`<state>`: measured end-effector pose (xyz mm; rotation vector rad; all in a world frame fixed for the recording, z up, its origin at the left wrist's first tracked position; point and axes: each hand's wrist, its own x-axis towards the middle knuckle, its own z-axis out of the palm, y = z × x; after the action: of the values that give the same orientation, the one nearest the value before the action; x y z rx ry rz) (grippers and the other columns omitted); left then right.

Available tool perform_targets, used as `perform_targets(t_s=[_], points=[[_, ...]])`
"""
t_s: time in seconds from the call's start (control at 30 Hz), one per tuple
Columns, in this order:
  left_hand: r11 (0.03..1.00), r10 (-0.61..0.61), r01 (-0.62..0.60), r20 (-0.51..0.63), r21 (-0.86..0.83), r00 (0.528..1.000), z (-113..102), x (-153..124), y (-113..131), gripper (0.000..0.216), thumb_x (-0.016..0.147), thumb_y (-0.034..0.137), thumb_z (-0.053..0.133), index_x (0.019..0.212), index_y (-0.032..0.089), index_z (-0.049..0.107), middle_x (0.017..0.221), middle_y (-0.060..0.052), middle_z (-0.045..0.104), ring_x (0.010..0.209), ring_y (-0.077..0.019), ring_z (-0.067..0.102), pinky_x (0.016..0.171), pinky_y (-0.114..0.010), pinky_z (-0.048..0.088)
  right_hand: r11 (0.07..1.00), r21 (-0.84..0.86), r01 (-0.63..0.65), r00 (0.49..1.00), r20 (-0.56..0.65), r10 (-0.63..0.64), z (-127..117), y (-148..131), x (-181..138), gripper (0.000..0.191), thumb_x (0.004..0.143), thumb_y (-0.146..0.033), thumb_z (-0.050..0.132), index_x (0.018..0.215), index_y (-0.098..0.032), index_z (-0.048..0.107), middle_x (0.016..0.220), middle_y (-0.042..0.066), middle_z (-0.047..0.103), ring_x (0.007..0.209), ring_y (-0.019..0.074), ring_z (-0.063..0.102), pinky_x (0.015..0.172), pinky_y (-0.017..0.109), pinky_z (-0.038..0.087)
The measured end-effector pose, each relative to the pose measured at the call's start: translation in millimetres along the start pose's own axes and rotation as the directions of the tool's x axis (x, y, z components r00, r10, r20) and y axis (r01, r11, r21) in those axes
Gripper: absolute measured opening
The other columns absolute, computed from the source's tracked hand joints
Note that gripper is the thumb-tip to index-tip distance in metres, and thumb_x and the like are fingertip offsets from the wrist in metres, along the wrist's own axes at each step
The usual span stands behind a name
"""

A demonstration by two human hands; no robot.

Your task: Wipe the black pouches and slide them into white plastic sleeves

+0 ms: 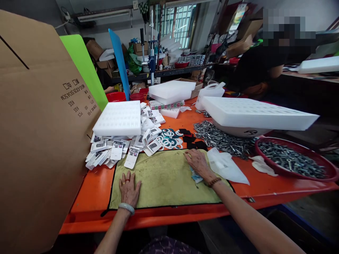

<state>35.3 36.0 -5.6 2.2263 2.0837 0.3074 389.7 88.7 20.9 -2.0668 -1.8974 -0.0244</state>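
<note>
My left hand (129, 189) lies flat on the left part of a yellow-green cloth (164, 176), fingers spread and holding nothing. On the right part of the same cloth rests my right hand (198, 163), its fingers stretched out toward the far edge. A small crumpled blue-and-white piece (196, 175) shows beside and partly under that hand. Printed white cards (117, 150) are heaped beyond my left hand. Round white-and-teal paper rings (169, 138) and black pieces (194, 141) lie past the cloth's far edge. A white foam sheet (226, 165) is right of my right hand.
A tall cardboard box (39, 134) blocks the left side. White foam blocks (119, 118) stand on the cards, and another foam tray (259, 111) sits over a bowl at right. Loose metal parts (222, 139) and a red basket (265, 155) of them lie right. A person (254, 67) sits beyond.
</note>
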Motion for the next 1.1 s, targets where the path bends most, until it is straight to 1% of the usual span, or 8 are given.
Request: perform_targets(t_s=[0.13,0.23,0.3,0.5,0.63,0.8,1.0,1.1], points=[[0.998,0.068,-0.068,0.012,0.004,0.998,-9,20,-1,0.042,0.09,0.039,0.046,0.124,0.016,0.058,0.138,-0.012,0.052,0.135,-0.0331,0.036,0.111,-0.05,0.028,0.996,0.006,0.091,0.99,0.111,-0.091,16,-25,25,0.029,0.093,-0.026,0.043,0.113,-0.016,0.062,0.111,0.011,0.064,0.102,0.0222,0.054,0.086,0.031,0.036],[0.992,0.121,-0.122,0.021,0.016,0.992,-9,32,-10,0.043,0.09,0.039,0.047,0.125,0.017,0.057,0.136,-0.012,0.054,0.13,-0.0288,0.042,0.109,-0.044,0.032,0.992,-0.017,0.128,0.984,0.128,-0.125,26,-37,23,0.028,0.092,-0.025,0.044,0.112,-0.016,0.061,0.111,0.013,0.062,0.102,0.0235,0.053,0.085,0.032,0.036],[0.99,0.131,-0.132,0.03,0.04,0.991,-7,35,-17,0.048,0.09,0.041,0.047,0.132,0.018,0.052,0.14,-0.011,0.05,0.133,-0.0291,0.039,0.11,-0.044,0.031,0.99,-0.036,0.138,0.983,0.125,-0.132,31,-39,14,0.027,0.093,-0.025,0.042,0.11,-0.015,0.061,0.112,0.014,0.061,0.102,0.0252,0.052,0.085,0.033,0.035],[0.994,0.018,-0.031,0.12,0.107,0.993,-3,38,-20,0.065,0.088,0.055,0.045,0.144,0.022,0.039,0.153,-0.01,0.034,0.141,-0.0385,0.022,0.112,-0.056,0.02,0.985,-0.074,0.156,0.983,0.114,-0.147,36,-32,1,0.029,0.095,-0.028,0.04,0.112,-0.015,0.059,0.116,0.014,0.061,0.104,0.0252,0.052,0.086,0.033,0.034],[0.994,-0.002,-0.015,0.148,0.11,0.989,-5,41,-18,0.068,0.087,0.057,0.043,0.144,0.022,0.037,0.153,-0.01,0.033,0.142,-0.0383,0.019,0.113,-0.056,0.016,0.985,-0.095,0.145,0.984,0.115,-0.134,39,-32,13,0.035,0.096,-0.034,0.04,0.121,-0.014,0.055,0.126,0.014,0.058,0.114,0.0242,0.049,0.092,0.033,0.032],[0.994,0.008,-0.023,0.143,0.104,0.99,-1,40,-22,0.069,0.087,0.058,0.041,0.145,0.021,0.036,0.154,-0.009,0.032,0.142,-0.0378,0.018,0.114,-0.055,0.014,0.989,-0.12,0.091,0.989,0.125,-0.076,43,-36,36,0.037,0.096,-0.036,0.036,0.121,-0.016,0.056,0.124,0.013,0.059,0.109,0.0259,0.051,0.086,0.036,0.033],[0.996,0.018,-0.028,0.116,0.084,0.993,1,39,-23,0.067,0.087,0.057,0.041,0.144,0.021,0.038,0.153,-0.009,0.033,0.142,-0.0378,0.019,0.113,-0.055,0.013,0.992,-0.118,0.052,0.982,0.184,-0.029,37,-23,71,0.036,0.092,-0.02,0.037,0.116,-0.017,0.062,0.114,0.013,0.065,0.099,0.0245,0.054,0.077,0.033,0.032],[0.997,0.018,-0.027,0.118,0.073,0.993,0,39,-22,0.068,0.087,0.057,0.042,0.144,0.021,0.037,0.152,-0.01,0.034,0.142,-0.038,0.019,0.113,-0.055,0.013,0.99,-0.115,0.077,0.975,0.217,-0.051,31,-18,73,0.04,0.088,-0.011,0.036,0.114,-0.019,0.065,0.112,0.011,0.066,0.1,0.023,0.054,0.077,0.032,0.031]])
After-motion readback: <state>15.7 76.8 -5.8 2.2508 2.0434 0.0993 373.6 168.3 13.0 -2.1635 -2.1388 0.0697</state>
